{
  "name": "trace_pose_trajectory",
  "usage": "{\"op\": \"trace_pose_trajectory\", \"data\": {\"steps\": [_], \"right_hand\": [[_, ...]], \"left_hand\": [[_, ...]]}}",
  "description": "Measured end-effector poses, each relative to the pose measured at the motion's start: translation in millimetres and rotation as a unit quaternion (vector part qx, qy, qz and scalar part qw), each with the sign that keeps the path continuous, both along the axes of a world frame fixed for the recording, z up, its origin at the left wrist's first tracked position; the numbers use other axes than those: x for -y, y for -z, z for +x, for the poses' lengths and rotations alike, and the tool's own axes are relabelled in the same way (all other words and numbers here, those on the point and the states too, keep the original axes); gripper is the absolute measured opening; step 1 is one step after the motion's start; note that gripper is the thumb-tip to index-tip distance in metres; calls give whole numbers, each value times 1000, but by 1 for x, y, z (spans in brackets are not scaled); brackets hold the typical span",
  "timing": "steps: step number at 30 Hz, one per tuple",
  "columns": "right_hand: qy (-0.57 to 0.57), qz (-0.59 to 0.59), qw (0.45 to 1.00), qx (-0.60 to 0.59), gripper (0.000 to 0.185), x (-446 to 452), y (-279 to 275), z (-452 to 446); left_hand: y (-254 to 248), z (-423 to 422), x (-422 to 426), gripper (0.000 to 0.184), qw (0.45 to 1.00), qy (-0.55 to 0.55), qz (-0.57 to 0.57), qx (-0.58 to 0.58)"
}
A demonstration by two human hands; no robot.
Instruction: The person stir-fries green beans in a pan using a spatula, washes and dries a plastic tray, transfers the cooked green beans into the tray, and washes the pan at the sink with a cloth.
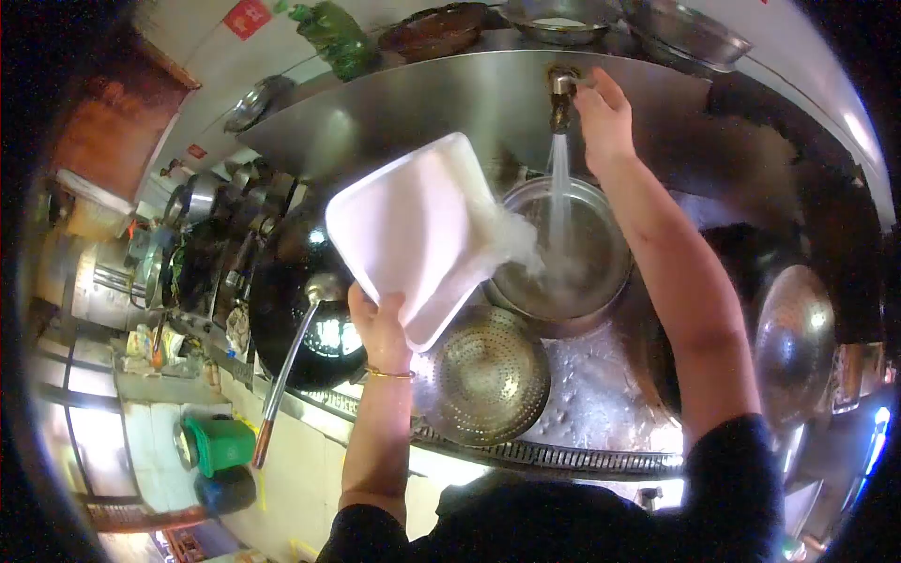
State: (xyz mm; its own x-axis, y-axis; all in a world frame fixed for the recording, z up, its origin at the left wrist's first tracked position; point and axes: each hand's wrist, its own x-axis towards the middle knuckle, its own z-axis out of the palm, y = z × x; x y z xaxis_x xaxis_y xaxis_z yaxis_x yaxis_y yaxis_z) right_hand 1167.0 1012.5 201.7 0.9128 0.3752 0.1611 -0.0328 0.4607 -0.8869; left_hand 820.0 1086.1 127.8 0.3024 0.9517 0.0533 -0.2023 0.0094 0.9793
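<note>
My left hand (380, 328) grips the near corner of a white rectangular tray (404, 216), which is tilted toward the right. A translucent whitish mass (511, 239) spills off its edge toward a round metal pot (615, 272); whether it is water or something solid I cannot tell. My right hand (605, 117) is closed at the faucet (561, 89) on the back panel. Water (560, 178) streams from the faucet into the pot. In front of the pot, a perforated metal strainer (483, 375) lies on the wet steel counter (596, 385).
To the left, a ladle (291, 366) rests across a dark wok (272, 319). Another perforated strainer (796, 328) stands at the right. Metal bowls (558, 19) line the back ledge beside a green bag (338, 38). A green bin (221, 443) is on the floor at left.
</note>
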Motion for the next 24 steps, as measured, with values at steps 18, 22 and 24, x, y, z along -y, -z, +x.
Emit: {"op": "trace_pose_trajectory", "data": {"steps": [18, 22, 24], "right_hand": [[-141, -65, 984, 92, 63, 43, 77, -130], [-123, -18, 990, 69, 63, 70, 75, -149], [-107, -133, 981, 95, 62, 91, 52, -164]], "left_hand": [[-78, -55, 75, 53, 905, 36, 422, -35], [-109, -65, 101, 46, 858, 5, 504, -98], [-117, -67, 115, 45, 819, -19, 563, -112]]}}
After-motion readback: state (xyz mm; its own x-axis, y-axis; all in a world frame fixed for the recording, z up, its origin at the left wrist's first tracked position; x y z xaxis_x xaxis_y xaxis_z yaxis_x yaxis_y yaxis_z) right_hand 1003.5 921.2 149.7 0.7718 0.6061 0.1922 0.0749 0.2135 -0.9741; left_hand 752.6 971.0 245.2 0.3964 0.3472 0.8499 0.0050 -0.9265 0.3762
